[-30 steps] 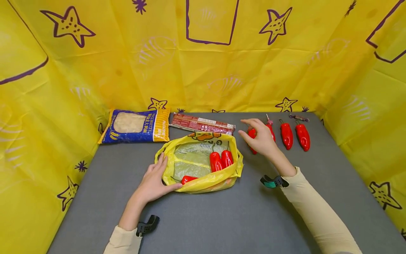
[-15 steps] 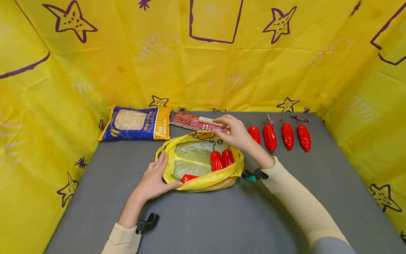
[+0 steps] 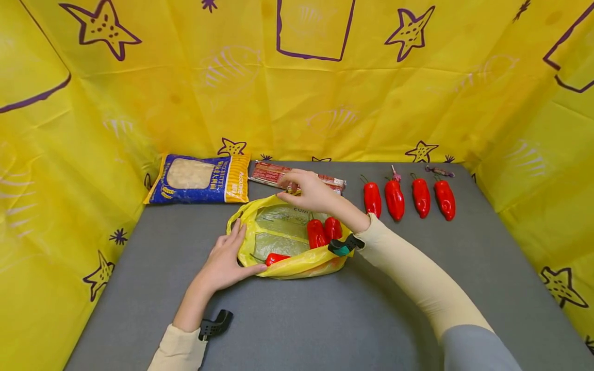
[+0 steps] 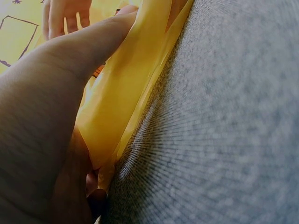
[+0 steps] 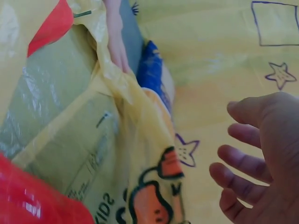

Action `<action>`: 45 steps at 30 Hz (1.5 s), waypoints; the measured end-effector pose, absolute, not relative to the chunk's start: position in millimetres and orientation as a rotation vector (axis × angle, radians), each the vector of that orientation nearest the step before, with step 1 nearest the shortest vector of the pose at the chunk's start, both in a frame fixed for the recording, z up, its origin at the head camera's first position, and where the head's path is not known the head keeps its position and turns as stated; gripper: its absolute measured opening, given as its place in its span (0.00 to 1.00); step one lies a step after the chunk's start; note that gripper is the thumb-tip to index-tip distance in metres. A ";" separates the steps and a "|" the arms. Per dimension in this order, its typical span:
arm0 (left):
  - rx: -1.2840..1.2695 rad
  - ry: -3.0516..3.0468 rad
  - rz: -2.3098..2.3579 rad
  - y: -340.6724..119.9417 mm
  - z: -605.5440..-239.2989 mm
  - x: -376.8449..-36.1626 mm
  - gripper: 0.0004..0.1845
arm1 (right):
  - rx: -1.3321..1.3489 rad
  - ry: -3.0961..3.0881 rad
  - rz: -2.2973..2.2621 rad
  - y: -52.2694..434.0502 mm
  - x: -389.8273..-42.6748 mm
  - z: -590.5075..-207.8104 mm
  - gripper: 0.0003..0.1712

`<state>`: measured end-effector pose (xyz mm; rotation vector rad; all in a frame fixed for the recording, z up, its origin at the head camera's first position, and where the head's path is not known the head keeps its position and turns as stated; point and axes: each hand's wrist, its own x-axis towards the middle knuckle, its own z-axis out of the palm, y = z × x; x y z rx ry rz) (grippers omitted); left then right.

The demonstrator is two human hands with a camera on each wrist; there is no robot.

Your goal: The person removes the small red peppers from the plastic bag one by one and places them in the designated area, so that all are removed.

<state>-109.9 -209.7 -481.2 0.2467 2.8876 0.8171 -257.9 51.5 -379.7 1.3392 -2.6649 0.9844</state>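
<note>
A yellow plastic bag (image 3: 303, 267) lies with its mouth spread in the head view. Inside are two red peppers (image 3: 316, 234) side by side at the right and another red pepper (image 3: 277, 259) near the front rim. My left hand (image 3: 223, 265) rests against the bag's left side, fingers spread along it and thumb on the front rim. Over the far rim hovers my right hand (image 3: 311, 189), its fingers loosely bent. In the right wrist view those fingers (image 5: 243, 163) hold nothing and stand apart from the bag's printed side (image 5: 152, 200).
Behind the bag lie a blue and yellow pasta packet (image 3: 199, 179) and a long red packet (image 3: 266, 174), partly hidden by my right hand. Several red peppers (image 3: 394, 200) stand in a row at the right, with a small wrapped sweet (image 3: 440, 171) behind. Yellow cloth (image 3: 297, 113) encloses the table.
My right hand has moved left from beside the row of peppers to above the bag's far rim. The left hand has stayed at the bag's left side.
</note>
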 end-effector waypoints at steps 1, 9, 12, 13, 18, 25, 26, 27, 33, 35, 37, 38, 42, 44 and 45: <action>0.247 2.887 0.817 -209.9 -481.2 -109.9 0.69 | 1.370 -2.677 0.978 46.9 -259.6 -381.1 0.13; 0.261 2.892 0.828 -210.3 -482.7 -110.6 0.69 | 1.696 -2.815 0.906 18.4 -267.4 -393.7 0.11; 0.266 2.899 0.828 -210.5 -483.1 -110.8 0.69 | 1.882 -2.846 0.879 10.5 -267.6 -399.3 0.12; 0.266 2.900 0.827 -210.6 -483.1 -110.8 0.69 | 1.945 -2.856 0.872 7.9 -267.0 -401.2 0.13; 0.261 2.897 0.827 -210.8 -482.9 -110.8 0.69 | 2.190 -2.908 0.872 -0.9 -261.6 -412.7 0.14; 0.255 2.885 0.826 -210.6 -482.8 -110.9 0.70 | 2.353 -2.978 1.055 -2.3 -254.3 -425.3 0.15; 0.254 2.885 0.825 -210.7 -483.0 -110.8 0.70 | 2.374 -2.975 1.063 -2.1 -253.8 -426.5 0.15; 0.253 2.886 0.824 -210.8 -483.1 -110.7 0.70 | 2.391 -2.974 1.070 -2.0 -253.3 -427.4 0.15; 0.256 2.893 0.827 -211.2 -483.9 -110.4 0.69 | 2.482 -2.974 1.011 -3.6 -251.2 -429.2 0.17; 0.254 2.894 0.831 -211.3 -483.9 -110.3 0.69 | 2.510 -2.962 0.975 -4.5 -250.6 -429.3 0.16; 0.253 2.893 0.836 -211.4 -483.9 -110.2 0.69 | 2.532 -2.957 0.964 -5.2 -249.9 -429.2 0.16; 0.252 2.894 0.837 -211.4 -483.8 -110.2 0.69 | 2.536 -2.962 0.961 -5.4 -249.8 -429.6 0.16; 0.251 2.893 0.832 -211.5 -483.8 -110.6 0.70 | 2.538 -2.998 0.934 -4.9 -249.4 -429.2 0.16; 0.249 2.890 0.830 -211.4 -483.6 -110.8 0.70 | 2.532 -3.032 0.898 -3.9 -249.1 -427.6 0.18; 0.246 2.888 0.832 -211.4 -483.3 -110.8 0.70 | 2.531 -3.048 0.879 -3.5 -248.9 -426.8 0.18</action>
